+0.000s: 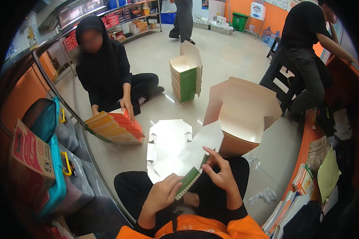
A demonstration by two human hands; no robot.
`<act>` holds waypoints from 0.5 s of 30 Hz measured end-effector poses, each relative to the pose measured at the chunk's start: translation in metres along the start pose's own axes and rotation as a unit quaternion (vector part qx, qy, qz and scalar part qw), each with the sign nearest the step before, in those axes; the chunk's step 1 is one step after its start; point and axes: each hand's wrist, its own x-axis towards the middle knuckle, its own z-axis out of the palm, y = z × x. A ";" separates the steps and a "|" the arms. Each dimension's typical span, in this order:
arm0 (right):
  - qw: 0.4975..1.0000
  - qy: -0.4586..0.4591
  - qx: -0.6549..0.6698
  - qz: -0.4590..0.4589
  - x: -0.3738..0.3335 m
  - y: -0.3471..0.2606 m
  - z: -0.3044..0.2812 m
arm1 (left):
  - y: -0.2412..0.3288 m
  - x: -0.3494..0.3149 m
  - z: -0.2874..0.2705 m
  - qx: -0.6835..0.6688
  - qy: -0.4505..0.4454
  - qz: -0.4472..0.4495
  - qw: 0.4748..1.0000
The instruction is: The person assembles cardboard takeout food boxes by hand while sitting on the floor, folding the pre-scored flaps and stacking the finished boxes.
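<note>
I sit on the floor with a partly folded cardboard box (203,147) over my lap, white inside and green on its outer side. My left hand (162,194) is closed on the box's green side wall. At the corner to the right, my right hand (220,173) pinches a small green flap between thumb and fingers. Flat box blanks (167,137), white side up, lie just beyond, partly covered by the box. Close by on the right rises a tall stack of nested open boxes (243,115).
A smaller green box stack (183,79) stands farther off. At the left, a seated person handles orange and yellow cartons (115,127). Lidded plastic bins (68,175) line the left side; papers (285,209) line the right. Crumpled clear plastic (263,196) lies on the floor. Another person leans by a black chair (281,75).
</note>
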 end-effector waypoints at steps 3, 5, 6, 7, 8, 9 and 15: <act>0.998 -0.052 0.009 0.034 -0.003 0.013 0.004 | -0.008 0.003 -0.001 0.004 -0.001 0.005 1.000; 0.998 -0.054 0.032 0.030 -0.011 0.008 0.010 | -0.014 0.003 0.000 -0.021 0.028 0.027 0.999; 0.997 -0.052 0.040 0.030 -0.015 0.007 0.011 | -0.011 0.005 -0.001 -0.029 0.007 -0.007 1.000; 0.999 -0.032 0.019 0.009 -0.019 0.011 0.015 | -0.004 0.007 -0.005 -0.036 -0.014 -0.040 0.998; 1.000 -0.030 0.001 -0.003 -0.020 0.011 0.017 | -0.001 0.008 -0.006 -0.044 -0.035 -0.072 0.996; 0.999 -0.030 -0.012 -0.018 -0.020 0.008 0.022 | -0.002 0.007 -0.005 -0.041 -0.023 -0.056 0.997; 0.988 -0.152 -0.035 -0.008 -0.019 -0.001 0.020 | -0.013 0.007 -0.003 0.012 0.024 0.070 0.997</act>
